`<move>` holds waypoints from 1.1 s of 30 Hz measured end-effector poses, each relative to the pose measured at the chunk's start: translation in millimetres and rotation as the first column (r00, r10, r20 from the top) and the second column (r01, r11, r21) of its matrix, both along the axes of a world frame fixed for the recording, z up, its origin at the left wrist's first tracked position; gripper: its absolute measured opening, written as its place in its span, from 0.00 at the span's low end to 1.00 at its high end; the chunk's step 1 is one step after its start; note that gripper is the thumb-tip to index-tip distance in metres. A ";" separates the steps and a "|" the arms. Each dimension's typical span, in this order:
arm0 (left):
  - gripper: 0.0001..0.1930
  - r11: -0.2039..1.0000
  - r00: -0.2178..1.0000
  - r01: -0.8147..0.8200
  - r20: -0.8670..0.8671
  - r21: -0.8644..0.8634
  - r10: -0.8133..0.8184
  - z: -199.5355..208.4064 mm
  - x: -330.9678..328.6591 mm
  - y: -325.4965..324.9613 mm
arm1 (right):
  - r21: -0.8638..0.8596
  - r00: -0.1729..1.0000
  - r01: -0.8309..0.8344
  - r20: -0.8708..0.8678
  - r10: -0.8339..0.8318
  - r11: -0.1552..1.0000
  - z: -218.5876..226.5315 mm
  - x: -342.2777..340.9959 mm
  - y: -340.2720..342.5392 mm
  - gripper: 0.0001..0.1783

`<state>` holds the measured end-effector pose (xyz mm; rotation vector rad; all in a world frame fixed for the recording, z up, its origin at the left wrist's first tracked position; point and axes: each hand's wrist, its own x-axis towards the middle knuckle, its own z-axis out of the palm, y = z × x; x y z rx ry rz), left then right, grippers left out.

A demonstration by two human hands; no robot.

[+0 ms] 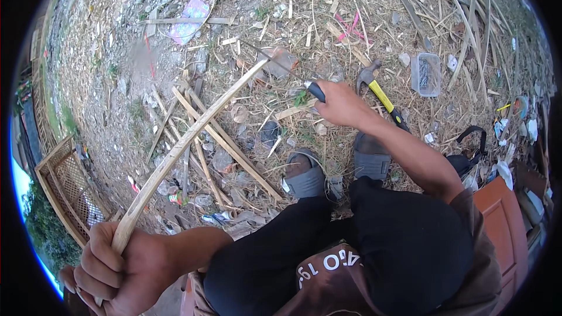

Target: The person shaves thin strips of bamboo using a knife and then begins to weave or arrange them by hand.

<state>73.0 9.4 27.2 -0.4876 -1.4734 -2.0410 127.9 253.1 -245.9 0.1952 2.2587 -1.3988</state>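
At the lower left, my left hand [126, 263] is closed around the near end of a long, slightly curved bamboo strip [190, 131]. The strip slants up and away to the right over the ground. My right hand [342, 104] grips the dark handle of a long, thin-bladed knife [316, 90]. Its blade reaches up and left from the fist and meets or crosses the strip's far end; whether they touch, I cannot tell. Just right of that hand, a claw hammer [380, 95] with a yellow and black handle lies on the ground.
A clear plastic box of nails [425, 75] stands right of the hammer. Several cut strips [225, 151] lie in front of my sandalled feet. Long strips [468, 17] are heaped at the far right. A lattice-panelled wooden frame [73, 184] is at the left, a reddish-brown panel [502, 228] at the right.
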 end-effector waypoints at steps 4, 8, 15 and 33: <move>0.03 0.995 0.996 0.094 -0.006 0.013 -0.094 -5.4 0.1 -9.9 | -0.045 1.000 0.017 -0.004 -0.017 0.999 -7.2 5.9 -4.2 0.08; 0.06 0.991 0.991 0.132 -0.035 -0.018 -0.133 -3.7 2.7 -2.5 | 0.085 0.998 -0.051 0.033 0.048 0.995 -29.0 -1.9 10.9 0.10; 0.07 0.973 0.974 0.225 -0.011 0.048 -0.224 -6.3 0.6 -17.7 | 0.051 0.999 -0.029 -0.021 0.030 0.998 -44.2 3.7 7.5 0.09; 0.09 0.911 0.911 0.412 0.012 0.000 -0.412 5.1 1.7 -26.4 | -0.154 0.979 -0.106 -0.192 0.076 0.982 61.1 23.3 -7.6 0.22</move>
